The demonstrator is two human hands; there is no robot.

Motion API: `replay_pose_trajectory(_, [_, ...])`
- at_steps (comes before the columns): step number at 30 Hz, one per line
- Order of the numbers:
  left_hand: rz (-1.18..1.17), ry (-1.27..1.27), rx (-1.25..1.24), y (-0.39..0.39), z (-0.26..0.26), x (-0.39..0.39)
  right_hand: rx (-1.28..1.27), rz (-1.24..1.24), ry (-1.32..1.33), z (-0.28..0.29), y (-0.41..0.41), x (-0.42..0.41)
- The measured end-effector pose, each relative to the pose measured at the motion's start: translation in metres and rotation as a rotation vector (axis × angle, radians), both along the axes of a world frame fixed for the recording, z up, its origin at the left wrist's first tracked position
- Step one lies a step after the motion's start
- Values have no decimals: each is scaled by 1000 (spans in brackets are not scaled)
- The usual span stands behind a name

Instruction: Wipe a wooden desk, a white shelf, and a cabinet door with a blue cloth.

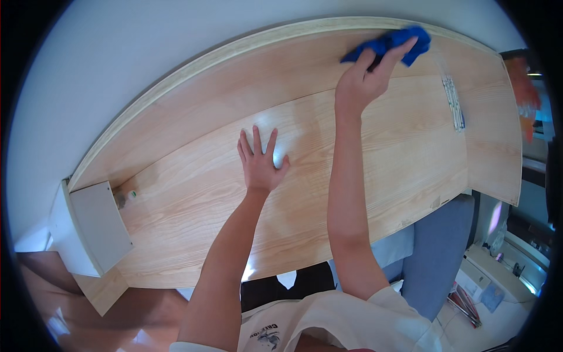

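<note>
My right hand point(363, 86) is stretched out to the far side of a light wood-grain desk point(299, 211). It grips a blue cloth point(415, 42) against the upright back panel point(303, 57), near the panel's top edge; the cloth is slightly blurred. My left hand point(264, 167) rests palm down on the desktop, fingers spread, holding nothing. A bundle of slim pen-like items point(453, 103) lies at the right side of the desktop, beside the side panel point(495, 127).
A white box-like shelf unit point(101, 229) stands at the desk's left end, with a small clear item with a green part point(132, 194) beside it. Grey-blue upholstered furniture point(440, 251) adjoins the front right edge. Folded umbrella-like items point(466, 306) lie on the floor at the lower right.
</note>
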State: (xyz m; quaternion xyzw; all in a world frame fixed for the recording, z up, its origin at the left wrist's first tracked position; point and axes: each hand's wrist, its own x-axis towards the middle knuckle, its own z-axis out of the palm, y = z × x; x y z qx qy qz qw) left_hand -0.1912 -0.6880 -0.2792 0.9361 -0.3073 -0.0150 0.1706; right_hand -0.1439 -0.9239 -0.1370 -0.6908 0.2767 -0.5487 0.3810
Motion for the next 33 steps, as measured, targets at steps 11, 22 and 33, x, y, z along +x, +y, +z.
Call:
replay_pose_trajectory(11, [-34, 89, -20, 5, 3, 0, -140, 122, 116, -71, 131, 15])
replay_pose_trajectory(22, [-17, -30, -14, -4, 3, 1, 197, -14, 206, -103, 32, -14])
replay_pose_trajectory(33, [-60, 25, 5, 13, 1, 2, -82, 44, -39, -31, 115, 18])
